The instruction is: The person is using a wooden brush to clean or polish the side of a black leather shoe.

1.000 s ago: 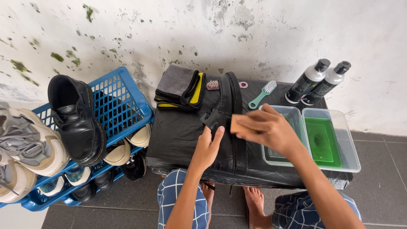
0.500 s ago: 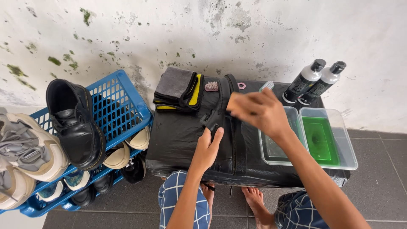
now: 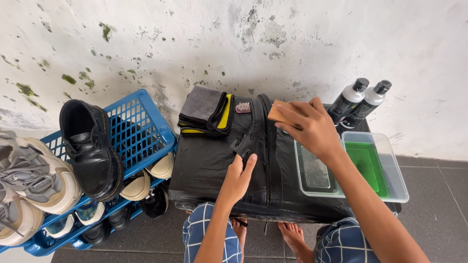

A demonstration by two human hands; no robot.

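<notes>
Fingers of the right hand (image 3: pixel 309 127) close around a small tan brush (image 3: pixel 279 113), holding it against the sole edge of a black boot (image 3: pixel 257 146) lying on its side on a black-covered table (image 3: pixel 204 165). Left hand (image 3: pixel 238 178) presses flat on the boot's upper, fingers stretched and gripping nothing.

Behind the boot lie folded grey and yellow cloths (image 3: pixel 207 111) and a small pink bristle pad (image 3: pixel 243 107). Two grey bottles with black caps (image 3: pixel 360 101) stand at the back right, by the stained white wall (image 3: pixel 234 39); their labels are too small to read. Just right of the boot sit two clear plastic tubs: one with murky water (image 3: pixel 314 170), one with green liquid (image 3: pixel 373 168).

At left, a blue plastic crate (image 3: pixel 141 126) carries another black boot (image 3: pixel 90 148) on its rim, with pale shoes beneath and grey-and-cream sneakers (image 3: pixel 24 180) beside it.
</notes>
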